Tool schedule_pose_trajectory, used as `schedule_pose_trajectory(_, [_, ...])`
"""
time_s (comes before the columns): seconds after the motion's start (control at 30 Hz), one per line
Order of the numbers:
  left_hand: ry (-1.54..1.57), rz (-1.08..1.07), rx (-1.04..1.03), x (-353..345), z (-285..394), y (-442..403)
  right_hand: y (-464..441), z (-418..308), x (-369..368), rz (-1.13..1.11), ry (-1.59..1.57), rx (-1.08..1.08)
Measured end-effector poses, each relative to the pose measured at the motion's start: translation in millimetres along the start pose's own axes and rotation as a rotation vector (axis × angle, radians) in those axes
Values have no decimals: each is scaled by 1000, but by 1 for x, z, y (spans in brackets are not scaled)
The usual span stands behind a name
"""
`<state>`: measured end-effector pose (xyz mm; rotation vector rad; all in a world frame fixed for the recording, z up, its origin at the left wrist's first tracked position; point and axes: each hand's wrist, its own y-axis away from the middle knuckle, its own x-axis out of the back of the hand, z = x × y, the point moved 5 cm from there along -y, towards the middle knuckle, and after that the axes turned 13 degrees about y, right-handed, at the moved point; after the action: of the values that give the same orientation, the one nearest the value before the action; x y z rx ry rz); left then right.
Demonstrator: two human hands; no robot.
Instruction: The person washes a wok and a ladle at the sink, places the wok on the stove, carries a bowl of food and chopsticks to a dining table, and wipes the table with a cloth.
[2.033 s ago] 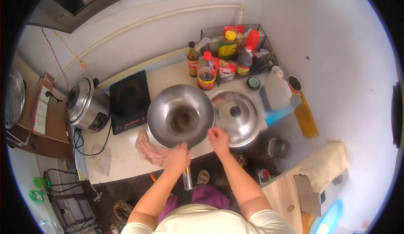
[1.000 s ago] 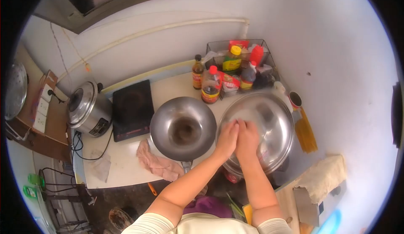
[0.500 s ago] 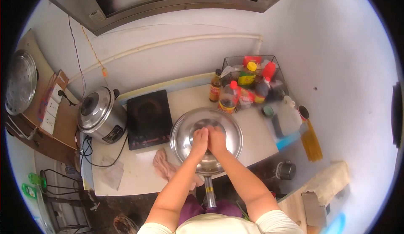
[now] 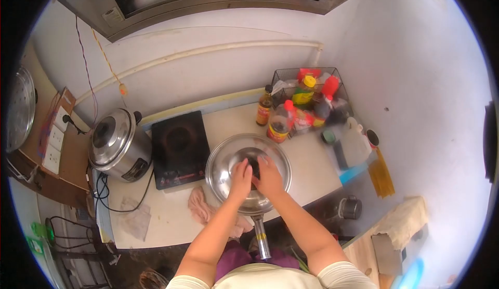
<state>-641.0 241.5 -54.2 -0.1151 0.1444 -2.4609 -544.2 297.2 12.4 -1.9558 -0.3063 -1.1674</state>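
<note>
Since the frame of a second ago, the large metal lid (image 4: 253,196) has been carried across from the right of the wok (image 4: 261,236) and set over it. Half a second ago the hands were pressed close together above it; now they have been parted slightly, so that the dark knob (image 4: 255,165) is shown between them.

The left hand (image 4: 240,177) and the right hand (image 4: 269,177) are placed on either side of the knob, the fingers curved toward it. Whether the knob is being gripped or has been released cannot be told.

As far as can be judged, the covering of the wok is done: the lid is seated nearly level, and the bowl is almost wholly hidden beneath it. What is left, it seems, is for the hands to be withdrawn, which has not yet been done.

The wok is stood on the pale surface (image 4: 317,164), its handle pointed toward the body and past the front edge. A crumpled pink cloth (image 4: 200,206) is left just beside it. The black cooktop (image 4: 179,151) is placed to its left, with nothing set on it, and the red-capped bottle (image 4: 279,126) is stood behind, near the rim.
</note>
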Motion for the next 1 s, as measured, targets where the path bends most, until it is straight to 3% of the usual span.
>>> schedule_pose_trajectory(0.07, [-70,-29,-96,14,44,34,28,12,14,-272,-44,-144])
schedule_pose_trajectory(0.13, [-151,-198,100,21,28,79,72,20,26,-650,-70,-334])
schedule_pose_trajectory(0.2, [-224,-349,239,18,2,130,127,23,27,-709,-203,-319])
schedule_pose_trajectory(0.23, [-110,-356,342,13,-8,150,156,23,18,-760,-208,-296])
schedule_pose_trajectory(0.3, [119,-362,543,-3,-32,187,199,20,-9,-905,-537,-314])
schedule_pose_trajectory(0.33, [130,-389,475,-9,-43,191,200,20,-10,-871,-547,-381])
schedule_pose_trajectory(0.4, [220,-305,605,-12,-40,197,203,17,-12,-801,-568,-515])
schedule_pose_trajectory(0.5, [396,-307,749,-18,-32,201,217,19,-31,-814,-904,-742])
schedule_pose_trajectory(0.63, [664,-241,840,-29,-21,200,207,11,-32,-794,-968,-826])
schedule_pose_trajectory(0.73, [695,-217,810,-33,-31,196,197,14,-37,-796,-1104,-824])
schedule_pose_trajectory(0.87, [667,-209,809,-36,-44,184,185,20,-48,-803,-1041,-769])
schedule_pose_trajectory(0.97, [462,-287,801,-26,-53,170,171,18,-47,-809,-872,-594])
schedule_pose_trajectory(1.0, [219,-413,715,-19,-50,162,161,20,-42,-828,-749,-478])
